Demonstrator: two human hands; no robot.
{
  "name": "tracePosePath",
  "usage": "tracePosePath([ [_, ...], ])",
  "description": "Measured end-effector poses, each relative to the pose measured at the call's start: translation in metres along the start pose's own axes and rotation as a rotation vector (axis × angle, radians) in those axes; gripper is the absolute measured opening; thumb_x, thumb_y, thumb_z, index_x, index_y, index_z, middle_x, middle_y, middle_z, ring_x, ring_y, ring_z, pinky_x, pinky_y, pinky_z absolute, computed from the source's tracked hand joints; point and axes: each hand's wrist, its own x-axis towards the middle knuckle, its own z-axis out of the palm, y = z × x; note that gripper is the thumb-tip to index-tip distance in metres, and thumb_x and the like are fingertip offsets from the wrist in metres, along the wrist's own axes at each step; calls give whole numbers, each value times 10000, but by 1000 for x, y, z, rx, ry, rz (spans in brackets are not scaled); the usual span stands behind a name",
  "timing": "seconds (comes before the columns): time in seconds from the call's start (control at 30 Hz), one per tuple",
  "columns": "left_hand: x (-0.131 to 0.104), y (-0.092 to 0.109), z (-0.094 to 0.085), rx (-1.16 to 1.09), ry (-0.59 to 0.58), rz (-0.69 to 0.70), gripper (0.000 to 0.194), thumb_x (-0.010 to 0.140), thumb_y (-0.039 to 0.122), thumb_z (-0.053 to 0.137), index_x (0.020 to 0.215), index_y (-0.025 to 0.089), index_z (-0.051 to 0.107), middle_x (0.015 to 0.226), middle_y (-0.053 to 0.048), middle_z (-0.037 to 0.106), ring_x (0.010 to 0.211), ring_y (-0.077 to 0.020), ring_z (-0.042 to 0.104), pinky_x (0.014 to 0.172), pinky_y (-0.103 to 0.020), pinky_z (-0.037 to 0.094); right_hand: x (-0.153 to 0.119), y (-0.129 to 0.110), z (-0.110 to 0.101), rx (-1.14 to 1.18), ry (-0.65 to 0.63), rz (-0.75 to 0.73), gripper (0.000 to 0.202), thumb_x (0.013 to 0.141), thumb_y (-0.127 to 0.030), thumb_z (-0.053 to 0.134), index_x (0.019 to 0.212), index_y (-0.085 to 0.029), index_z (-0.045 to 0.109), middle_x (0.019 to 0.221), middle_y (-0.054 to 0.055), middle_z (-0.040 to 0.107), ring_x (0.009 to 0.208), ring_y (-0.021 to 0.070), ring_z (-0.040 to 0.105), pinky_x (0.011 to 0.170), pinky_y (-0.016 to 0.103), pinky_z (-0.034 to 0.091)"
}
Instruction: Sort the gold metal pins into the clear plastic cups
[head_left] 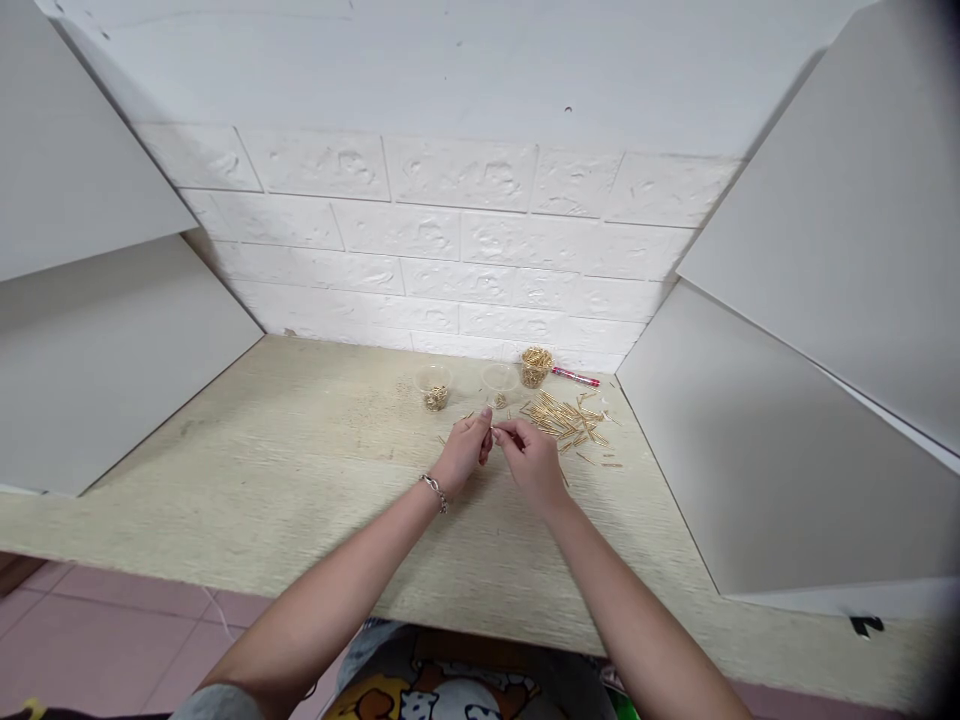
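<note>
My left hand (468, 446), with a silver bracelet at the wrist, is closed in a pinch over the middle of the table. Fingertips of my right hand (529, 460) meet it from the right, also pinched. What lies between the fingers is too small to make out. Just beyond the hands stand a clear cup with some gold pieces (436, 397) and another clear cup (500, 378) with a few small pieces. A third cup (535, 368) is heaped with gold pieces. Loose gold pins (562, 416) lie in a pile right of my right hand.
A red marker (576, 377) lies by the full cup near the white brick-pattern wall (427, 240). Pale panels flank the wooden table (225, 450) on the left (127, 350) and right (787, 450). A dark clip-like object (867, 626) is at the front right.
</note>
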Motion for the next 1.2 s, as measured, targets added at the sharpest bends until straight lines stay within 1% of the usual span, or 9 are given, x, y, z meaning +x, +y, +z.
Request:
tracePosePath([
  [0.4,0,0,0,27,-10,3,522,742,648,370,502,185,353,413,51,328,380,-67,303,406,-227,281,0,1,0,-17,14,-7,187,781,-285,492,745,-175,639,644,12,621,571,133,524,556,245,398],
  [0.93,-2,0,2,-1,-15,2,480,779,573,380,499,184,354,415,55,323,384,-65,293,415,-227,272,-2,2,-1,2,7,-10,168,789,-274,501,748,-173,628,639,3,613,581,130,523,564,239,396],
  [1.03,-2,0,1,14,-18,5,486,788,561,370,487,180,350,420,54,323,385,-60,296,418,-224,271,-2,0,-1,-1,0,-7,161,788,-259,498,752,-169,626,656,7,623,596,131,536,580,242,404],
  [1.2,-2,-1,1,52,-32,-1,492,795,558,361,486,175,358,421,56,331,382,-55,305,421,-219,277,-2,-1,-2,-19,19,15,159,785,-255,504,725,-167,622,625,2,612,571,126,525,566,237,398],
])
